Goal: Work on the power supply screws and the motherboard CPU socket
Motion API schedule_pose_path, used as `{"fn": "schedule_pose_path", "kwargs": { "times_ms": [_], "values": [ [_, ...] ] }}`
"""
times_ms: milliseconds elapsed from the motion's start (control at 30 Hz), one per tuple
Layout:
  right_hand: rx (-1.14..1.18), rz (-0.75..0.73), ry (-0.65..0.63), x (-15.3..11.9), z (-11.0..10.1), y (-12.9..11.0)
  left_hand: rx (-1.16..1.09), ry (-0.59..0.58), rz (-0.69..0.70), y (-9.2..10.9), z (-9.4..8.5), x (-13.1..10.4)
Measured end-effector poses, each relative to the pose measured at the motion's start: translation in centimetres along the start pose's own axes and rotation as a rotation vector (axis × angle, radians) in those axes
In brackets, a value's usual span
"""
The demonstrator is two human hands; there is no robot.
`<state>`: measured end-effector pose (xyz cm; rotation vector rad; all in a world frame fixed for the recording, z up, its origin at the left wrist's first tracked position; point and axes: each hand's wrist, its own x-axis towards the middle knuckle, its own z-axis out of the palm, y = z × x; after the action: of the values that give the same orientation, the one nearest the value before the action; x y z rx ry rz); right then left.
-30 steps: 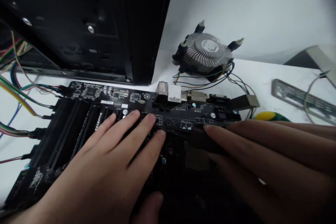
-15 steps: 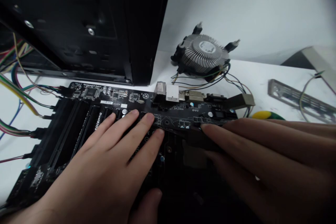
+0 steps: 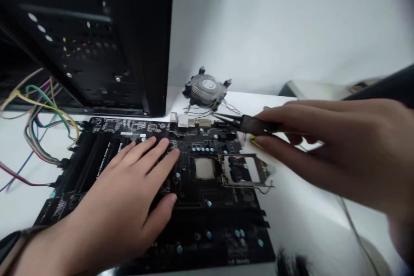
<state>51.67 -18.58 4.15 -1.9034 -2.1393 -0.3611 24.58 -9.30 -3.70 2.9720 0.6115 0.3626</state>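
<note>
Circuit board: stiff laminate, mostly matt, rough with many small parts.
Chip: smooth metal top, dull silver.
Frame: thin sheet metal, faintly shiny.
Small round cans: look metallic, glossy on top.
Slots: moulded plastic, matt, ridged.
White port: smooth plastic.
Pointed tool: matt grip, plastic or rubber; slim tips like dark metal.
Cooler: finned dull metal, matt plastic legs.
Case: looks like painted metal, smooth, low sheen.
Screw head: bright bare metal.
Wires: smooth plastic coating, slightly glossy.
Table: smooth, softly shiny; material unclear.
Wall: smooth, matt, like paint.
</note>
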Motion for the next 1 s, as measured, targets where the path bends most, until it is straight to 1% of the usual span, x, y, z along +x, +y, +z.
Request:
{"fn": "schedule_pose_path", "kwargs": {
  "times_ms": [33,67,100,133,167,233,267,300,367,467,600,667,800,900,1000],
  "values": [
    [0.025,-0.026,-0.004,-0.2,-0.3,0.6,0.007,0.002,-0.007,-0.1,0.0,0.0],
    [0.028,-0.01,-0.001,-0.5,-0.6,1.3,0.008,-0.001,-0.018,-0.1,0.0,0.0],
    [0.014,0.046,-0.006,-0.8,-0.9,1.9,0.003,-0.005,-0.034,-0.2,0.0,0.0],
    [-0.013,0.144,0.019,-1.2,-1.1,2.6,-0.009,-0.014,-0.052,-0.3,0.1,0.0],
    [-0.027,0.244,0.007,-1.7,-1.2,3.3,-0.023,-0.029,-0.072,-0.4,0.1,0.1],
    [-0.065,0.461,-0.065,-2.6,-1.0,4.6,-0.061,-0.067,-0.107,-0.5,0.0,0.1],
    [-0.077,0.545,-0.127,-3.1,-0.7,5.1,-0.083,-0.087,-0.122,-0.6,-0.1,0.1],
    [-0.071,0.573,-0.164,-3.4,-0.2,5.7,-0.107,-0.104,-0.137,-0.7,-0.2,0.2],
    [-0.051,0.588,-0.192,-4.0,1.1,6.6,-0.163,-0.12,-0.168,-0.8,-0.6,0.3],
    [-0.013,0.573,-0.246,-4.4,3.4,7.5,-0.277,-0.096,-0.21,-0.6,-1.5,0.5],
    [0.04,0.532,-0.28,-4.5,5.7,8.0,-0.508,-0.089,-0.296,-1.0,-2.9,0.7],
    [0.055,0.517,-0.27,-4.6,6.2,8.2,-0.632,-0.071,-0.324,-1.6,-3.8,0.5],
    [0.079,0.462,-0.254,-4.7,6.3,8.4,-0.813,0.021,-0.37,-2.8,-5.5,-0.4],
    [0.084,0.439,-0.245,-4.7,6.2,8.3,-0.99,0.127,-0.425,-2.6,-6.4,-1.4],
    [0.076,0.442,-0.246,-4.8,6.2,8.0,-1.106,0.207,-0.401,-1.7,-6.9,-2.3]
  ]
}}
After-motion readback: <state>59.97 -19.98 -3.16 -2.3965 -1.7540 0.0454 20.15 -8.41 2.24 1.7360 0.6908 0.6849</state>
